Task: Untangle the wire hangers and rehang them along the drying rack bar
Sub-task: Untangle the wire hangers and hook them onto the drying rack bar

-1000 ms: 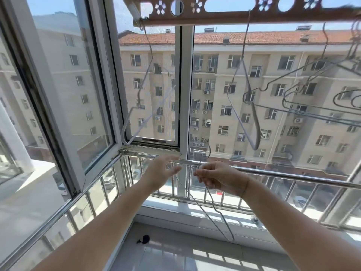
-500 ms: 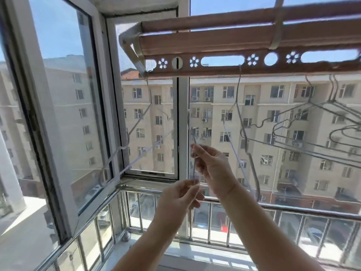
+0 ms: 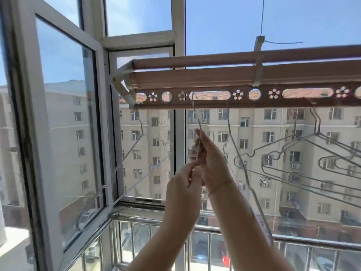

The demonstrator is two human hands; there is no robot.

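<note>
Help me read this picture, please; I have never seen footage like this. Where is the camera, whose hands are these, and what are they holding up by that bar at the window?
There is no machine here. A person works with bare hands, and the single picture comes from a camera worn on the head, tilted up toward a window. The left hand and the right hand both pinch one thin wire hanger; the grip is on its stem. Its hook appears to sit in a long slot of the brown drying rack bar. Another hanger hangs near the bar's left end, and a tangled bunch of hangers hangs farther right. Beyond the glass stand apartment buildings.
</note>
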